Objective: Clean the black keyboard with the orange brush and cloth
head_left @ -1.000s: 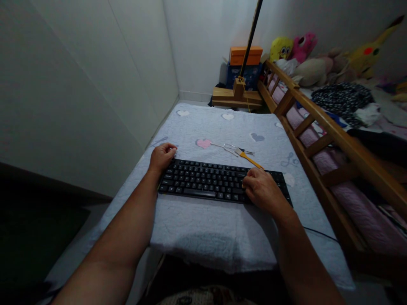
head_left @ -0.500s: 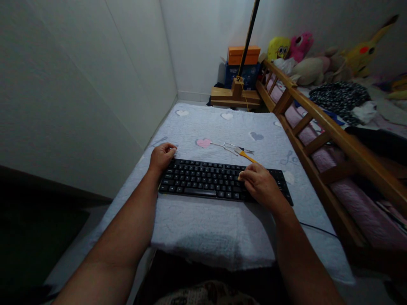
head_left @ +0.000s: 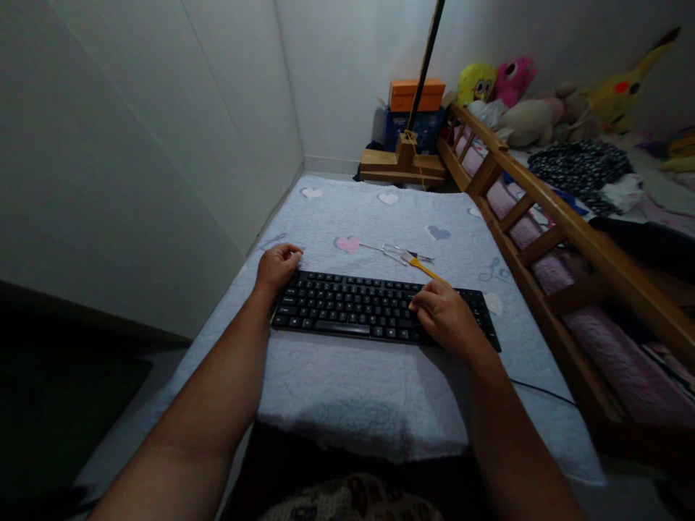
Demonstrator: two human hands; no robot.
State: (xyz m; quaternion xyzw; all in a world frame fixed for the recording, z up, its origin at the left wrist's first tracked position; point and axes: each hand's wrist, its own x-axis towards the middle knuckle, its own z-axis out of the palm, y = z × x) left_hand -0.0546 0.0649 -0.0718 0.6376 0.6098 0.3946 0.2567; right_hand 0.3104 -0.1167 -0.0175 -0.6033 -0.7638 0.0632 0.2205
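A black computer keyboard lies lengthwise in front of me on a pale blue heart-patterned cloth. At its far left corner is my left hand, fingers curled and thumb drawn in; whatever they might hold is hidden. My right hand is over the right part of the keys, thumb and fingers pinched together. A small pale yellowish bit shows at those fingertips, too small to name. Just beyond the keyboard lie a brush with an orange handle and thin metal tools.
A wooden bed rail runs along the right side, with plush toys behind it. Past the cloth's far edge stand a wooden base with a pole and an orange box. The keyboard's cable trails right.
My right hand has shifted very slightly to the right over the keys, and less of the pale bit at its fingertips shows. My left hand and the keyboard stay where they were.
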